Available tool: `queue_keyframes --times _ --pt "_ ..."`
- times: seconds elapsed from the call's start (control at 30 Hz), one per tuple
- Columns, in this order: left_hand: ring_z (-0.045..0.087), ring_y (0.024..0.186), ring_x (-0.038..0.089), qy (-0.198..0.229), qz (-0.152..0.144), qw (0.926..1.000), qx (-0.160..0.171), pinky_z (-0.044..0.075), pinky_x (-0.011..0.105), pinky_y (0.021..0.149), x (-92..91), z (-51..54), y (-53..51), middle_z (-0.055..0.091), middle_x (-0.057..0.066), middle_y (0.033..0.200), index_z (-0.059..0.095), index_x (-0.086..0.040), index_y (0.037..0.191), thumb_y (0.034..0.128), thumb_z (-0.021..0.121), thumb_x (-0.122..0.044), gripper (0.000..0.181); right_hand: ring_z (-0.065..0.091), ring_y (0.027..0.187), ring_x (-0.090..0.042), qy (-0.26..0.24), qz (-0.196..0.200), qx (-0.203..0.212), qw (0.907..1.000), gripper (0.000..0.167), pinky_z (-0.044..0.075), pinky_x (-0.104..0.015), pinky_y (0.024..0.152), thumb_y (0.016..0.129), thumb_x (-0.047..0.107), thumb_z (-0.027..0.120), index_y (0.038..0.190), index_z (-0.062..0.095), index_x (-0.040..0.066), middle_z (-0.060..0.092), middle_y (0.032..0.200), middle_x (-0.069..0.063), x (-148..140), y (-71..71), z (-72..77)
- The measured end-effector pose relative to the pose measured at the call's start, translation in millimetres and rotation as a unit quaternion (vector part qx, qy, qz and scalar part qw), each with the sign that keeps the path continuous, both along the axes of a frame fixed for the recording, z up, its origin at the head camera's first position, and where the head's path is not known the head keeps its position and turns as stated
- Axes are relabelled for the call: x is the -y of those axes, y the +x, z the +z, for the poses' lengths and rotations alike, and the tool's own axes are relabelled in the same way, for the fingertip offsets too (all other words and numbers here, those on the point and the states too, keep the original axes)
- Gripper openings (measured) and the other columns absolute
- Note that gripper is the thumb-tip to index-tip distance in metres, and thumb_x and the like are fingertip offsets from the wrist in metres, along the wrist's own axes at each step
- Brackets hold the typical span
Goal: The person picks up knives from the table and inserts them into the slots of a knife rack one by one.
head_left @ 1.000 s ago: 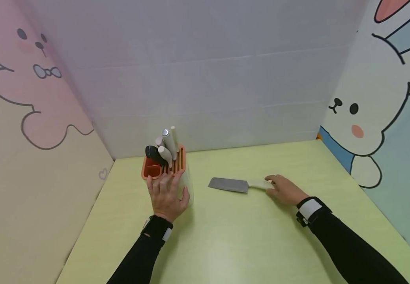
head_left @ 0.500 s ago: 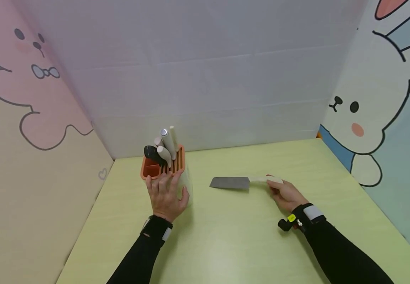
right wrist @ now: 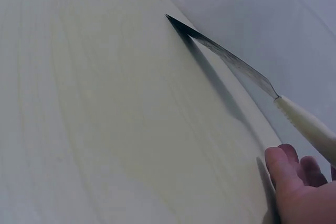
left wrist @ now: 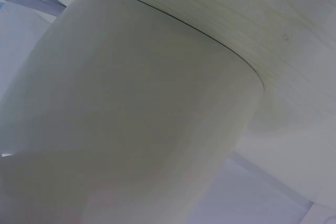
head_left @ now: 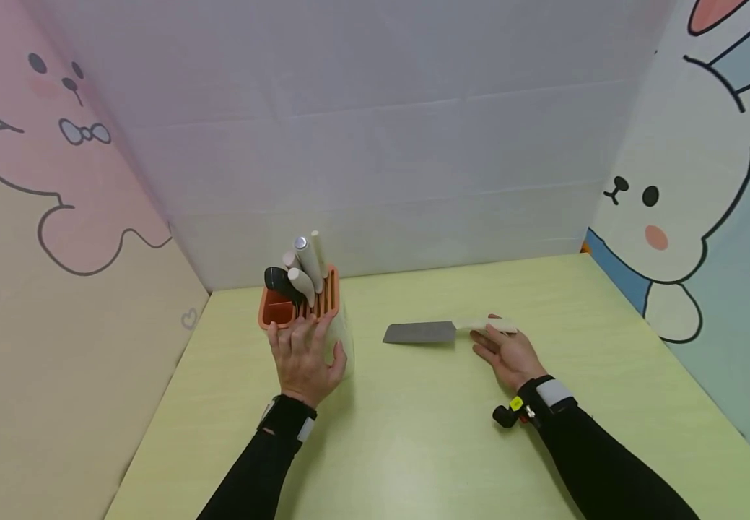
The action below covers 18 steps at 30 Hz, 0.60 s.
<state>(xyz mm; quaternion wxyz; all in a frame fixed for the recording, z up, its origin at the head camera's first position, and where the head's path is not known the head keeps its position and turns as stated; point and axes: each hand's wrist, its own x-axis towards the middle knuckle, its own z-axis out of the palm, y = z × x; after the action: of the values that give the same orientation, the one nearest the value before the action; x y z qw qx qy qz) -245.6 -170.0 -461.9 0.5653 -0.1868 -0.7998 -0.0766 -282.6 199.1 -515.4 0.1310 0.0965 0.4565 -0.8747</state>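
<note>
My left hand rests against the front of a pale knife block with an orange top, fingers spread near its rim and the thumb along its right side. In the left wrist view the block's smooth wall fills most of the picture. To the right, my right hand pinches the pale handle of a cleaver, its other fingers stretched out below the handle. From the right wrist, the handle appears raised, and the grey blade slants down toward the table, casting a shadow.
Several handles stand in the block, among them a black one and a silver-ended white one. An orange compartment is at its left. The light yellow-green table meets a plain back wall and cartoon-printed side walls.
My right hand has turned palm upward under the cleaver's handle and shifted slightly left. The handle has come up and the cleaver's angle has changed. My left hand has stayed on the block.
</note>
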Motion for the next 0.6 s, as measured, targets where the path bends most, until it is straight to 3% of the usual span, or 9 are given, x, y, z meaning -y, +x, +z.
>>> queue_keyframes --times 0.2,0.37,0.6 --pt "0.045 0.102 0.036 0.002 0.0 1.0 -0.004 0.028 0.063 0.092 0.1 0.0 0.5 0.054 0.018 0.107 0.064 -0.009 0.119 0.0702 0.059 -0.024 0.052 0.054 0.122 -0.02 -0.028 -0.021 -0.009 0.9993 0.062 0.041 -0.036 0.102 0.097 0.008 0.051 0.151 0.019 0.011 0.055 0.132 -0.004 5.5 -1.6 -2.9" --pt "0.046 0.102 0.036 0.003 0.001 0.9999 -0.01 0.028 0.063 0.092 -0.2 -0.2 1.1 0.054 0.018 0.107 0.064 -0.008 0.118 0.0699 0.059 -0.024 0.051 0.052 0.125 -0.021 -0.028 -0.032 -0.008 0.9991 0.052 0.04 -0.036 0.103 0.097 0.006 0.05 0.144 0.029 0.012 0.053 0.135 -0.004 7.3 -2.2 -3.4" --pt "0.046 0.102 0.036 0.004 -0.002 1.0 -0.008 0.028 0.064 0.092 -0.3 0.3 1.0 0.054 0.018 0.107 0.064 -0.009 0.119 0.0692 0.06 -0.023 0.052 0.056 0.12 -0.021 -0.04 -0.042 -0.014 0.9982 0.057 0.043 -0.032 0.099 0.097 0.007 0.05 0.147 0.024 0.008 0.058 0.13 -0.007 7.8 -4.7 -8.5"
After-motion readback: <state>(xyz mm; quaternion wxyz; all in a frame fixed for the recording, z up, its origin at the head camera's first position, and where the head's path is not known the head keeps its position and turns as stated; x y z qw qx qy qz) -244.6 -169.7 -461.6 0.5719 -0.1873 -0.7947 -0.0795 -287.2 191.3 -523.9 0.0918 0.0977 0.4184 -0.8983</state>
